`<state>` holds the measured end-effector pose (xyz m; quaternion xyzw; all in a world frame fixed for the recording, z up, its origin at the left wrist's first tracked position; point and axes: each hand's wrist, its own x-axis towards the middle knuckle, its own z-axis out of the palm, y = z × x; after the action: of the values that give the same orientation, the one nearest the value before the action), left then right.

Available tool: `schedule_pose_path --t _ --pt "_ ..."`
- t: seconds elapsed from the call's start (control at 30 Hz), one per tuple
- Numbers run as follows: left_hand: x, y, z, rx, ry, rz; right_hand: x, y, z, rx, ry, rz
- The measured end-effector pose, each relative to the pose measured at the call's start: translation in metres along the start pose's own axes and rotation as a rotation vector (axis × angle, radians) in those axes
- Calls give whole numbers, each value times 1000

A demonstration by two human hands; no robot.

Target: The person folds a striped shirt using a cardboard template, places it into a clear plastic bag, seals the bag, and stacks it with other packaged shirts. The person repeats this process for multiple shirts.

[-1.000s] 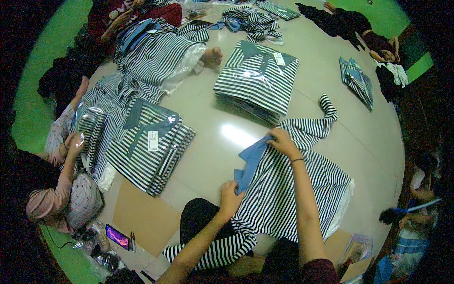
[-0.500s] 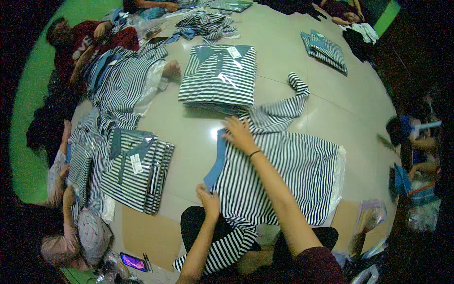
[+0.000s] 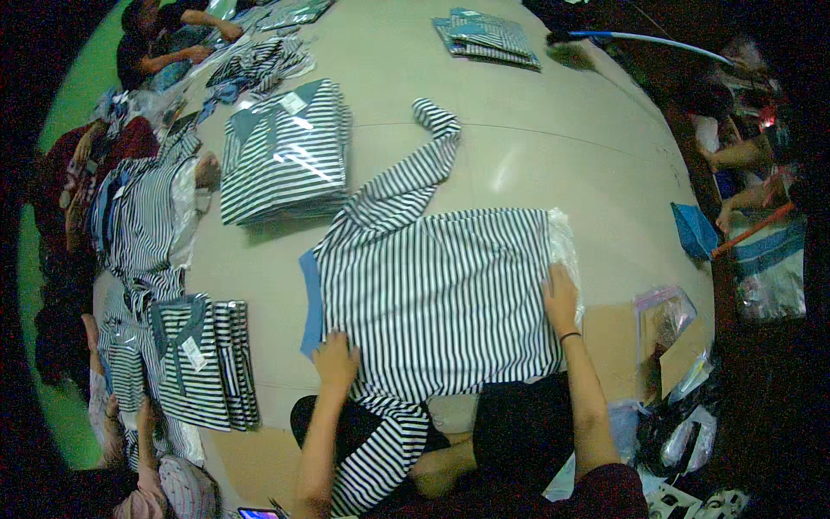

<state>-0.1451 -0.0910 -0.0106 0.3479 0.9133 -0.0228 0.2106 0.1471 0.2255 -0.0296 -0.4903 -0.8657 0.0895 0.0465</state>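
Note:
A black-and-white striped shirt (image 3: pixel 450 294) with a blue collar (image 3: pixel 309 303) lies spread face down on the pale floor in front of me. My left hand (image 3: pixel 335 362) rests flat on its near left corner, close to the collar. My right hand (image 3: pixel 560 298) presses flat on the shirt's right hem, beside a clear plastic bag edge (image 3: pixel 566 246). One sleeve (image 3: pixel 415 173) stretches away toward the top; the other sleeve (image 3: pixel 380 450) drapes over my lap. Neither hand holds anything.
A stack of folded, bagged striped shirts (image 3: pixel 281 160) sits at upper left, another stack (image 3: pixel 203 359) at lower left, and a third stack (image 3: pixel 488 35) far off. Other people sit at the left edge and the right edge. Clear bags (image 3: pixel 661 316) lie at my right.
My right hand has moved from the collar across to the shirt's right hem. My left hand has stayed near the collar. The shirt now lies flatter and more spread out.

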Motion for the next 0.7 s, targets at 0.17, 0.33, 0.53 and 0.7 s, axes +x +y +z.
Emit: schedule_pose_path --t 0.17,0.33,0.53,0.7 --pt "111 28 -56 -260 647 312 57 36 -13 186 129 -12" --pt "195 79 -69 -167 643 341 120 -3 -8 267 137 -230" --pt "211 80 -67 -58 424 411 140 4 -18 318 45 -250" --pt "196 77 -83 -156 700 429 159 6 -10 396 -115 -396"
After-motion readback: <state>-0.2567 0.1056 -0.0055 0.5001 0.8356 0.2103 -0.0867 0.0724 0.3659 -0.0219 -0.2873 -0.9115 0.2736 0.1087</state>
